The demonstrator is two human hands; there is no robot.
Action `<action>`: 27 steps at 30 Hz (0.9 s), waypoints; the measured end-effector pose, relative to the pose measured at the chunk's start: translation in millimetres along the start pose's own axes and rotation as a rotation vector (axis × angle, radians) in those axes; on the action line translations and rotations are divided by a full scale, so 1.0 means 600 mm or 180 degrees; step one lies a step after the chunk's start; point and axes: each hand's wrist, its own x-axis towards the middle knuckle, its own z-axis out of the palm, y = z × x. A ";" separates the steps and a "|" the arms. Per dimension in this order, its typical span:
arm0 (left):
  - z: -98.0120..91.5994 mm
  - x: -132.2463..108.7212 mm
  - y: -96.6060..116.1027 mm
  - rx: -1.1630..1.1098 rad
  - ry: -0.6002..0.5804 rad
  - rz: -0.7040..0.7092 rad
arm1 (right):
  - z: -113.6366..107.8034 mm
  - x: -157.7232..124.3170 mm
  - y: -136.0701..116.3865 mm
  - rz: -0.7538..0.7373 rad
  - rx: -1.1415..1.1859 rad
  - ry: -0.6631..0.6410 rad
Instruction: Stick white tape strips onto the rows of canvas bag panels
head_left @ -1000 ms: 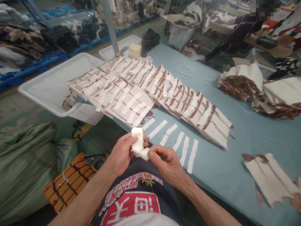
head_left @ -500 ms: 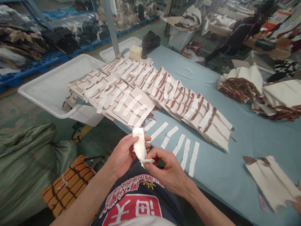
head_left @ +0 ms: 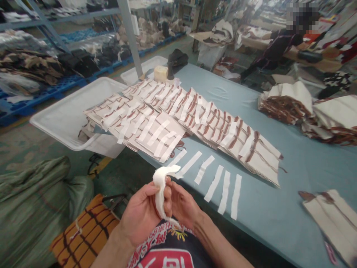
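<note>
My left hand [head_left: 143, 212] grips a small bundle of white strips [head_left: 159, 191] between thumb and fingers, above the table's near edge. The bundle's top end bends over to the right, and its thin lower end hangs down. Close against it, my right hand [head_left: 184, 201] has its fingers curled in at the bundle's right side, with the fingertips partly hidden. Beyond my hands, several loose white strips [head_left: 224, 191] lie in a row on the blue table [head_left: 281, 201]. Overlapping cream fabric pieces [head_left: 259, 160] with brown edging lie fanned out, with white strips across many.
A white plastic tub [head_left: 69, 111] stands at the table's left end. Stacked cream and brown pieces [head_left: 290, 98] lie at the right, with a single cream piece [head_left: 329, 216] nearer. A yellowish block [head_left: 161, 73] sits at the far end. A person [head_left: 275, 48] is in the background.
The white bundle has turned, its top end now folded over to the right. My right hand has moved from the bundle's lower end up to its right side. The view has tilted slightly upward.
</note>
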 end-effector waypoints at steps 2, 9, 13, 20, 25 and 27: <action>-0.011 -0.011 -0.008 -0.0366 -0.0196 -0.0093 | 0.019 0.009 0.006 -0.0053 0.0316 -0.0093; -0.050 -0.042 -0.018 -0.1209 -0.0544 -0.0206 | 0.054 0.022 0.005 -0.0557 0.0488 0.0022; -0.078 -0.043 -0.018 -0.1015 -0.0778 -0.0314 | 0.061 0.030 -0.011 -0.0698 0.0300 0.0242; -0.133 0.003 -0.009 0.0105 -0.0038 0.0061 | 0.052 0.055 -0.050 -0.0153 -0.1463 0.0741; -0.144 0.029 0.011 0.0688 0.0070 0.0453 | 0.036 0.066 -0.052 -0.0118 -0.1947 0.0653; -0.142 0.033 0.017 0.1304 -0.0090 0.0605 | 0.032 0.065 -0.054 -0.0098 -0.2020 0.0774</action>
